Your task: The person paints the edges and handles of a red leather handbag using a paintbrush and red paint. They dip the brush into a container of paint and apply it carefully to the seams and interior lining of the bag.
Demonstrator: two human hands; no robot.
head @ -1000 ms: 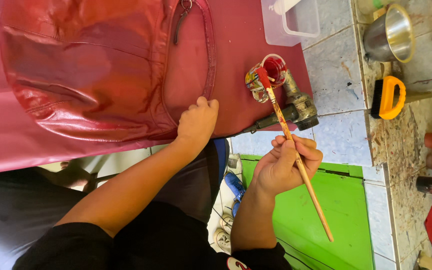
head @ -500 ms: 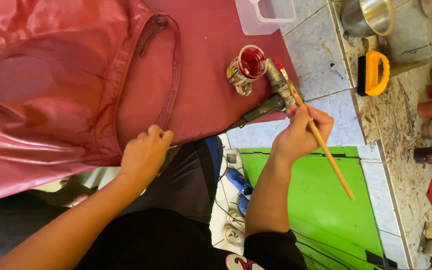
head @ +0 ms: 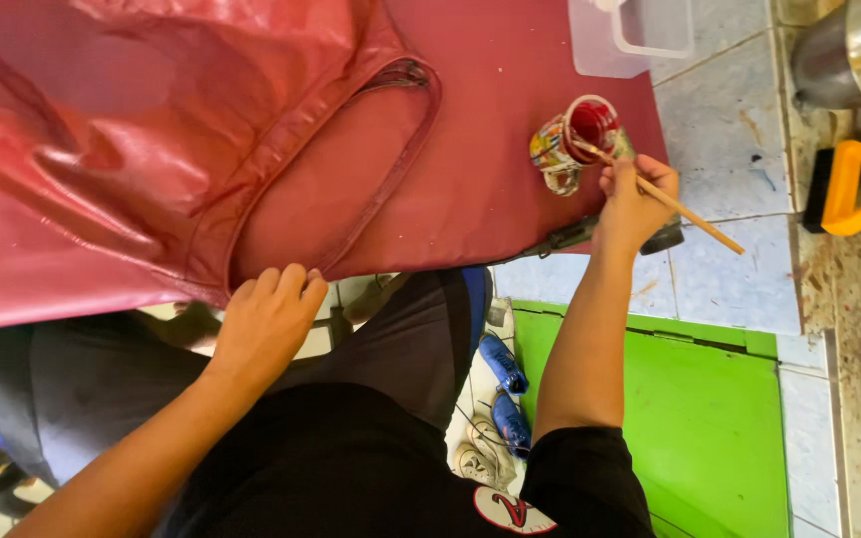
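While my left hand rests flat, fingers together, on the near edge of the red leather bag, my right hand pinches a wooden paintbrush, its tip in the paint cup beyond.

One red garment, one paint cup, one brush, one clear tub, one metal pot.
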